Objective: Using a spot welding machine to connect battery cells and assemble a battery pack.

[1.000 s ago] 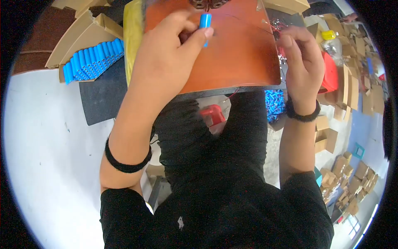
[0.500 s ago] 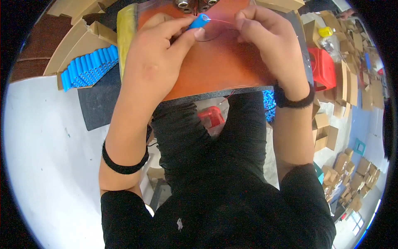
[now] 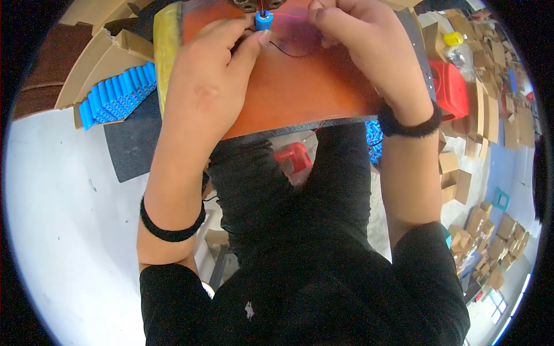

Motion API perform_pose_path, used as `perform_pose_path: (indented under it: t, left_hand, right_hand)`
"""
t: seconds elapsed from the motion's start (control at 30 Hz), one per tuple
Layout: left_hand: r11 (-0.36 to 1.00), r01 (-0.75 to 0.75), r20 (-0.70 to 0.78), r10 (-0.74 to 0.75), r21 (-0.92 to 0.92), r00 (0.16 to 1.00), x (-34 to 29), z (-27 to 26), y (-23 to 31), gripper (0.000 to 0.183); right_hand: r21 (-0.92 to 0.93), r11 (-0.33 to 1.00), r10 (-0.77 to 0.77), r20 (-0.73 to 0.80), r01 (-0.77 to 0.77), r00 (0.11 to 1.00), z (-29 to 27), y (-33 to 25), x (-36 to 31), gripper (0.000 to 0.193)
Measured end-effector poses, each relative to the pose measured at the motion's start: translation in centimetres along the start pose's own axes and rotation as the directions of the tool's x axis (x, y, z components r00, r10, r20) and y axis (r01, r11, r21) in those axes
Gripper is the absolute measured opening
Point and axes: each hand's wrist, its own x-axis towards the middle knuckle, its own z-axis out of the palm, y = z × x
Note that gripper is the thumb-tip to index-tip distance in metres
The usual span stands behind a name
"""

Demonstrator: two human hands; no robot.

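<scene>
A blue cylindrical battery cell is pinched between the thumb and fingers of my left hand. Its metal end faces the machine's thin electrode pins at the top edge; whether they touch I cannot make out. A thin red wire runs from that end to my right hand, whose thumb and forefinger are closed on it. Below the cell a dark wire curves over the orange work surface.
Rows of blue cells stand in a cardboard tray at the left. Yellow material edges the work surface. A red stool and open cardboard boxes are on the right. More blue cells show below the table edge.
My left hand has moved the cell up and left, turning it upright under the machine's pins. My right hand has shifted up and left with the red wire.
</scene>
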Motion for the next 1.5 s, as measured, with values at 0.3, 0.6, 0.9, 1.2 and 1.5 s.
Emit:
perform_pose_path:
  t: [0.3, 0.6, 0.9, 1.2, 1.5]
  left_hand:
    - [0.999, 0.038, 0.027, -0.039, 0.023, 0.999, 0.1, -0.2, 0.6, 0.024]
    - [0.998, 0.06, -0.016, -0.06, -0.021, 0.998, -0.1, -0.1, 0.5, 0.024]
    - [1.0, 0.006, 0.072, -0.006, -0.002, 0.997, -0.2, -1.5, 0.8, 0.028]
    - [0.987, -0.098, 0.263, 0.062, 0.125, 0.963, -4.0, -3.7, 4.9, 0.029]
    - [0.262, -0.243, 0.292, -0.168, 0.934, 0.942, -3.2, -13.3, -6.2, 0.044]
  right_hand:
    - [-0.069, 0.997, -0.031, 0.034, 0.033, 0.999, -0.1, -0.1, 0.1, 0.017]
    - [-0.065, 0.996, -0.063, 0.025, 0.065, 0.998, 0.0, 0.3, -0.2, 0.016]
    - [-0.034, 0.983, -0.176, 0.082, 0.179, 0.981, 0.0, 1.2, -1.1, 0.02]
    - [-0.184, 0.955, -0.227, 0.057, 0.234, 0.972, -1.8, -0.9, -7.8, 0.025]
    - [-0.215, 0.96, 0.149, -0.142, -0.178, 0.979, -11.8, 7.0, -20.4, 0.01]
